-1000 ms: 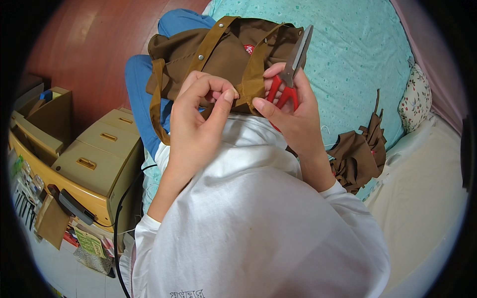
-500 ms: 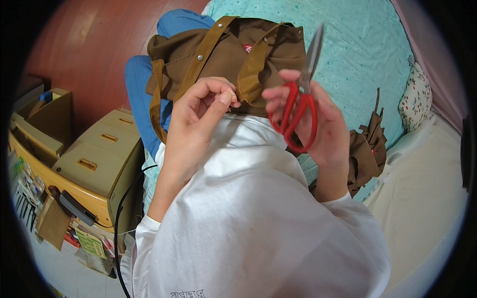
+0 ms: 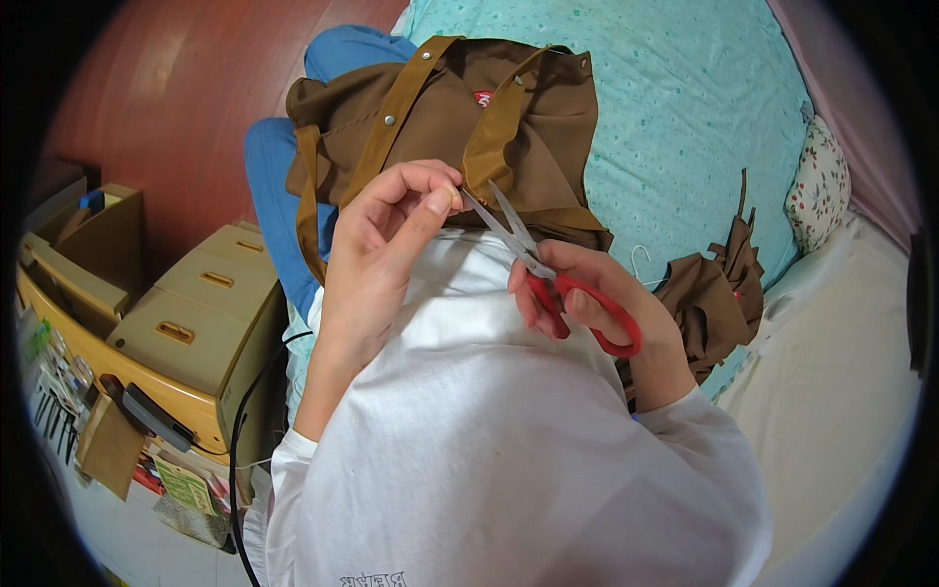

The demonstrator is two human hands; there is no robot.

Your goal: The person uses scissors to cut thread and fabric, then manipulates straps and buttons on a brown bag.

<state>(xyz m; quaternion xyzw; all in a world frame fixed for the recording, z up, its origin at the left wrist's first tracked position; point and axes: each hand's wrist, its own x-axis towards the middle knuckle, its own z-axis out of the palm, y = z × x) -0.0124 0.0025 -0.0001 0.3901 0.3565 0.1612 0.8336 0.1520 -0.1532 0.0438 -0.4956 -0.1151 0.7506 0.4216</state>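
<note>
Red-handled scissors [image 3: 536, 264] rest in my right hand [image 3: 626, 293], which is closed around the handles. Their blades are spread, with the tips by the fingertips of my left hand [image 3: 377, 230]. That hand makes a pinch of thumb and forefinger; what it holds is too small to make out. Just beyond the fingers lies a brown cloth bag [image 3: 440, 122] across my lap. Its lighter brown strap [image 3: 489, 147] has its near end close to the blade tips.
More brown cloth [image 3: 709, 303] lies bunched at the right on the turquoise bedding [image 3: 685, 117], near a patterned pillow [image 3: 820, 186]. On the left stand beige drawers [image 3: 196, 303] and an open box [image 3: 117, 225]. A black cable [image 3: 235, 460] runs beside them.
My right hand has turned the scissors from pointing away to pointing left, and lowered them. The blades have opened and come close to my left fingers, which have barely moved.
</note>
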